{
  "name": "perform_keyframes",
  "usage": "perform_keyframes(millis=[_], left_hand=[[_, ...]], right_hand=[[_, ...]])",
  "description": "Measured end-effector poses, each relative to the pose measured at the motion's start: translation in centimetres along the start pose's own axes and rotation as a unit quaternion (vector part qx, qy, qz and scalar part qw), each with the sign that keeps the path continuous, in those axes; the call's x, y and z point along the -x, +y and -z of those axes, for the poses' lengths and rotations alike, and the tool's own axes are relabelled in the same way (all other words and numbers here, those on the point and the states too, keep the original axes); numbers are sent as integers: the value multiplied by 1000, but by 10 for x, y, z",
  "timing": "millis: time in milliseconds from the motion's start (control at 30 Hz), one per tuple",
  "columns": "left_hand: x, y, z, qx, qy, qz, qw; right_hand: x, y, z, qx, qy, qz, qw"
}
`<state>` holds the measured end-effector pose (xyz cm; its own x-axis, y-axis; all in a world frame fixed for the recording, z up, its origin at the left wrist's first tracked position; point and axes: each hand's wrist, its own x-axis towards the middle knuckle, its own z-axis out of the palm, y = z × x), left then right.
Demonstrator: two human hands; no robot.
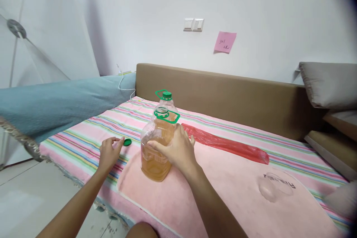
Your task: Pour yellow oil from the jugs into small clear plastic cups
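A large clear plastic bottle [156, 156] of amber liquid stands upright on a pink mat, uncapped, with a green carry ring at its neck. My right hand [180, 148] wraps its right side, thumb across the front; the other fingertips are partly hidden behind it. To the left, my left hand [110, 150] pinches the edge of a green bottle cap [127, 142] just above or on the striped sheet; the cap's hollow side shows. Directly behind the open bottle is a second bottle [167, 102], mostly hidden, with its green cap on.
A red plastic bag [225, 145] lies flattened beyond the pink mat [223, 193]. On the mat's right sits a clear rounded object [269, 189]. A brown headboard [217, 100] runs along the wall, cushions [331, 85] are stacked at right, and a white cable [122, 87] hangs at left.
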<state>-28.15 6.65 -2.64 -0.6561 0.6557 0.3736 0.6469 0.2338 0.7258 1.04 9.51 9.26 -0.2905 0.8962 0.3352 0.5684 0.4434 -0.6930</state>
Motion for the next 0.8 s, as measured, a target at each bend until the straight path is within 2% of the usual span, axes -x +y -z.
perform_keyframes(millis=[167, 300, 400, 467, 600, 700, 800], left_hand=[[51, 48, 26, 73, 75, -89, 991], [88, 105, 53, 91, 63, -211, 971], [102, 152, 69, 47, 75, -396, 914], [106, 182, 76, 7, 82, -466, 881], [107, 225, 77, -106, 63, -500, 857], [102, 245, 72, -178, 68, -505, 842], [92, 264, 66, -264, 60, -488, 830]], right_hand=[[2, -1, 0, -6, 0, -10, 1000], [5, -3, -3, -10, 19, -6, 1000], [10, 3, -6, -35, 13, 2, 999], [15, 14, -4, -88, 13, 22, 996], [43, 48, 11, -197, 41, 3, 980], [81, 79, 25, -250, 46, -23, 967], [123, 107, 25, -281, 40, -38, 958]])
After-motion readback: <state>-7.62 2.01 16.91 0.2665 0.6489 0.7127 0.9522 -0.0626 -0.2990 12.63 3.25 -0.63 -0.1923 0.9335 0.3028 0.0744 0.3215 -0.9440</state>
